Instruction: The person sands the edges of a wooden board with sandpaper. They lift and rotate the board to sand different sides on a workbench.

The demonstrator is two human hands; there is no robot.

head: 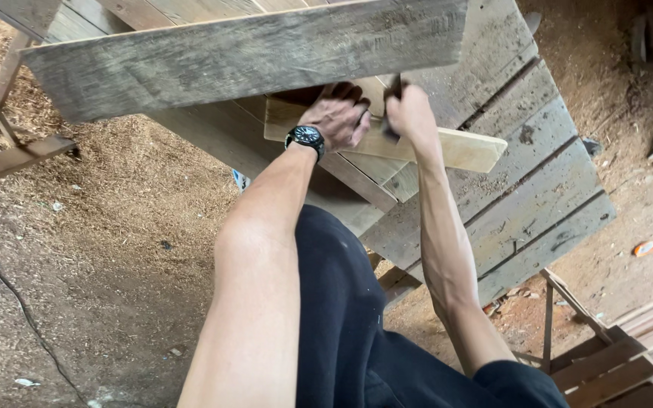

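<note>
Two bare hands work at a pale, narrow planed wooden board (pixel 447 147) lying on the grey weathered plank worktop (pixel 538 174): the left hand (pixel 334 117) presses flat on it, the right hand (pixel 410 113) grips a small dark tool (pixel 394 87); the board looks stiff, light, best held mid-length.

One grey plank (pixel 243 53); one pale board (pixel 447 147); one wristwatch (pixel 305 137); two hands (pixel 338 113).
</note>
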